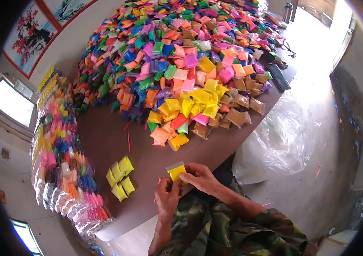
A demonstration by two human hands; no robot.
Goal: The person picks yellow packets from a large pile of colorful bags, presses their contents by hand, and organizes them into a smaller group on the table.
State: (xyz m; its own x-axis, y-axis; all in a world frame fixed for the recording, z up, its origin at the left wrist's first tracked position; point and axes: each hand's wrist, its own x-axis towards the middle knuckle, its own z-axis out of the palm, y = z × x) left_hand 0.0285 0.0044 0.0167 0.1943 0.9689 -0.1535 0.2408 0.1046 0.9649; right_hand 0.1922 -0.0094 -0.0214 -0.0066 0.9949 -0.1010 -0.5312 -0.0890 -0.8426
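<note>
Camouflage clothing [228, 226] lies nearest, at six o'clock. The left hand [168, 197] and right hand [205, 179] have fingers clamped on a yellow packet [174, 172] by the table [104, 132] edge, probably to steady its soft sides. At nine o'clock, lime packets [126, 165] sit grouped, seemingly set apart from the mixed heap [181, 64] at twelve.

Left hand [167, 196] and right hand [201, 179] pinch one small yellow packet [175, 172] above the near edge of a brown table [100, 136]; yellow-green packets [116, 172] clustered to the left; large heap of coloured packets [173, 59] on the far side; bagged stacks [68, 170] along the left edge; crumpled clear plastic [275, 147] right of the table.
</note>
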